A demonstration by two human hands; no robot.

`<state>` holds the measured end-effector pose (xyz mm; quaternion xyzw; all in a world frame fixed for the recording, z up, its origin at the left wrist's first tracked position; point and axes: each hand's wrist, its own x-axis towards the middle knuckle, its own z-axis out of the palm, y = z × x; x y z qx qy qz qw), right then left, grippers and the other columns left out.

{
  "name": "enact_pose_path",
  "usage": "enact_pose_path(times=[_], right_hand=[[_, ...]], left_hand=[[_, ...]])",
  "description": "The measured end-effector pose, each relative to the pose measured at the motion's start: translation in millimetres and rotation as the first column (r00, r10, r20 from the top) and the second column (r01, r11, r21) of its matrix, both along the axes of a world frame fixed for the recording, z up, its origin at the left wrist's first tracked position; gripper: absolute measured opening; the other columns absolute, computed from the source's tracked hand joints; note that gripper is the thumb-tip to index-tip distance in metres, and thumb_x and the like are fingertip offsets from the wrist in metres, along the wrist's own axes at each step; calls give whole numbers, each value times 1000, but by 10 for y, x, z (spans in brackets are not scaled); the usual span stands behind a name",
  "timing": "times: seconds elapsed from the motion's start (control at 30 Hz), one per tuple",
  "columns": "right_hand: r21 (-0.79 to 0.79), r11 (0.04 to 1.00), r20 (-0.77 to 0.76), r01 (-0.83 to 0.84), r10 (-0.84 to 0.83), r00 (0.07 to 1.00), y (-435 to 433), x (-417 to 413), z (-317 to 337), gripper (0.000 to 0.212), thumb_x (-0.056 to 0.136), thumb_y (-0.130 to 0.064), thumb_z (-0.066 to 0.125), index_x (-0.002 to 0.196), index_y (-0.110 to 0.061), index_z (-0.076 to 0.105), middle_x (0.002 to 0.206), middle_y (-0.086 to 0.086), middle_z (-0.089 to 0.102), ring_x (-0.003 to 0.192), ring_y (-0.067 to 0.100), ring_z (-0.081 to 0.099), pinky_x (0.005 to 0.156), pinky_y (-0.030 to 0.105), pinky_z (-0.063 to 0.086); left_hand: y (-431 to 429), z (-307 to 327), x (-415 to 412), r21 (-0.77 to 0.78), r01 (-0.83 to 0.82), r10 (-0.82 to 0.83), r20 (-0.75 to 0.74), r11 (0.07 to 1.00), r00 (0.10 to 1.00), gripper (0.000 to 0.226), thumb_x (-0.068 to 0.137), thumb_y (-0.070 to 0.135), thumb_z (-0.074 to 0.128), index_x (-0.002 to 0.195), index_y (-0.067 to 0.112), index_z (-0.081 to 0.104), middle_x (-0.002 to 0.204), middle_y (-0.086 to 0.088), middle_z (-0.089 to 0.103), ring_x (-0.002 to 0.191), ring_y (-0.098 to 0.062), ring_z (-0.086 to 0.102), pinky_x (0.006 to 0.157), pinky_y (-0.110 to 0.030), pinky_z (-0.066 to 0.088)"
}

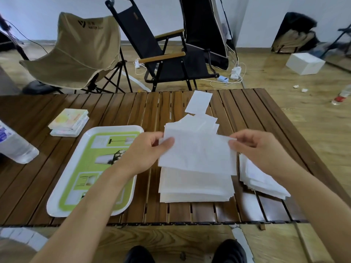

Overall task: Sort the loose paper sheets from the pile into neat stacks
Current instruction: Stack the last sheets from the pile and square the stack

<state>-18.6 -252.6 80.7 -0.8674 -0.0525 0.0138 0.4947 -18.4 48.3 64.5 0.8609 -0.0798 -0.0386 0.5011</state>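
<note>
Paper sheet held over neat stack, left hand pinching its 9 o'clock edge, right hand pinching 3 o'clock edge

You have a white sheet, slightly crumpled, raised at frame centre, with your left hand and right hand pinching its side edges. Just below it lies a squared stack; a fanned stack sits at lower right. Above, the loose pile and a single sheet lie askew.
</note>
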Motion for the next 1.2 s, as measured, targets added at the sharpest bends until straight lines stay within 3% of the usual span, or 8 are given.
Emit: enact_pose_path(times=[0.03,0.13,0.33,0.57,0.7,0.83,0.97,1.2], right_hand=[[-17,1000,-64,-1,0,998,-3,23,-83,7,94,-23,70,92,-26,77,84,-5,76,85,28,69,73,25,50],[-125,992,-169,-34,12,985,21,65,-274,11,92,-21,74,83,-29,75,81,-10,76,80,9,70,69,16,46],[-284,956,-209,-72,11,978,61,126,-440,4,93,-28,72,89,-28,73,84,-10,74,82,14,71,74,35,60],[-279,957,-224,-83,19,974,0,150,-422,3,92,-28,73,90,-26,73,85,-7,73,84,15,69,71,27,54],[-282,952,-245,-118,47,968,-36,148,-417,7,92,-31,73,94,-25,73,88,-7,74,88,13,69,75,23,50],[-286,953,-242,-100,29,970,-34,135,-407,15,96,-39,66,97,-26,71,91,-10,72,89,10,67,72,22,48],[-291,952,-162,-99,53,985,-16,125,-394,6,98,-31,65,98,-28,71,95,-12,71,95,10,66,74,23,51],[-481,875,-13,-51,51,999,69,62,-356,17,91,-46,68,99,-32,61,93,-15,62,82,3,59,67,21,44]], left_hand=[[30,-51,4,96,24,-19,-50,995,999,53,99,52,57,103,1,70,80,-15,69,66,-19,61,65,-37,48],[42,-226,6,300,75,-21,-177,951,984,52,101,46,56,97,-5,66,69,-6,49,56,-14,40,60,-31,32],[-34,-338,18,444,58,32,-194,894,980,46,101,44,56,80,5,66,60,3,48,52,-11,43,54,-27,29],[-36,-372,43,417,105,17,-278,903,960,53,99,48,59,89,-3,66,64,-3,45,53,-13,40,56,-29,30],[-58,-359,40,368,92,19,-289,925,957,35,98,45,61,79,16,60,55,12,55,42,-3,48,52,-20,35],[-91,-308,19,280,20,48,-235,960,971,17,100,41,61,105,24,63,59,10,67,48,-3,59,51,-20,43],[-157,-267,-6,186,-33,68,-186,982,980,18,100,29,64,117,26,59,78,0,72,49,1,61,48,-15,45],[-85,-346,-17,405,20,47,-154,914,987,20,92,39,72,106,29,62,95,7,69,75,-7,64,67,-20,49]])
